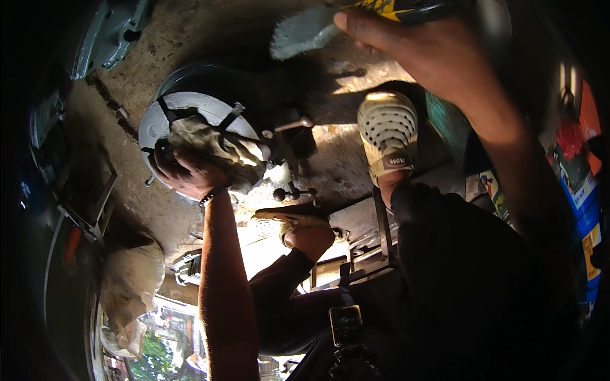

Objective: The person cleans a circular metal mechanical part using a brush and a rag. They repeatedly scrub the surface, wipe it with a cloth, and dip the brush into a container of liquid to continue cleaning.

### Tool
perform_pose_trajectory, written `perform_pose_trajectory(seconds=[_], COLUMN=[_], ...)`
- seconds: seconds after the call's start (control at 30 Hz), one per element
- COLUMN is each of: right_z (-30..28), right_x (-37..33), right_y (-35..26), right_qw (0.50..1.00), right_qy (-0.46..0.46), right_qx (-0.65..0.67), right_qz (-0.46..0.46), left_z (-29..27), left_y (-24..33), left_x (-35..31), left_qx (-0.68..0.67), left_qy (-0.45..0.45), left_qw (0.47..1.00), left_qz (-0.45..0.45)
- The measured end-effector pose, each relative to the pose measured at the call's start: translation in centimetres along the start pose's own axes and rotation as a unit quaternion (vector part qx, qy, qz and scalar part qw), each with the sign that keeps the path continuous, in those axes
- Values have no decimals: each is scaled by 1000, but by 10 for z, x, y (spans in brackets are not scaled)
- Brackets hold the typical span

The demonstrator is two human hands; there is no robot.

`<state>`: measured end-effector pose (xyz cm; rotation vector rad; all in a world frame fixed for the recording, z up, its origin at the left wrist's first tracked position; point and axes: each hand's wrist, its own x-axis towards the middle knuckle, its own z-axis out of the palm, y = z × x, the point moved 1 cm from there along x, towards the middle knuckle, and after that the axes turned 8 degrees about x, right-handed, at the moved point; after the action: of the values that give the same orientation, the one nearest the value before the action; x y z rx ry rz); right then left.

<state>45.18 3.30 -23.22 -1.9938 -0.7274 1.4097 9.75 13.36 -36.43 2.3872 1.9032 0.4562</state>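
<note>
My left hand (190, 174) is closed on a crumpled beige rag (222, 143), pressing it against the face of a round grey metal disc (197, 101) with dark slots, like a lathe chuck. A dark beaded band circles that wrist. At the top, my right hand (422, 54) is raised with its thumb pointing left and its other fingers curled, mostly hidden. By the thumb is a grey, ragged-edged flat piece (302, 35) resembling bristles. Just beyond the hand shows a yellow and black thing (384, 7); what exactly the hand grips is unclear.
Right of the disc are ball-ended machine handles (294, 192). My feet in beige clogs (387, 130) rest near a metal frame (381, 232). A pale sack (133, 273) stands at the lower left, a green-grey metal part (111, 38) at the upper left. Colourful packages (578, 184) line the right edge.
</note>
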Motion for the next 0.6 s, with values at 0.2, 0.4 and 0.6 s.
perform_pose_trajectory(seconds=[0.2, 0.4, 0.6], right_z=[9, 5, 46], right_x=[-59, -117, -123], right_y=[56, 85, 119], right_qw=[932, 890, 881], right_qy=[75, 131, 182], right_qx=[341, 433, 425], right_qz=[-93, -53, -99], left_z=[7, -29, -49], left_y=[-12, 17, 105], left_x=[-3, 8, -22], left_qx=[-7, -83, 77], left_qy=[8, 79, -118], left_qw=[999, 991, 902], left_qz=[-43, 74, 408])
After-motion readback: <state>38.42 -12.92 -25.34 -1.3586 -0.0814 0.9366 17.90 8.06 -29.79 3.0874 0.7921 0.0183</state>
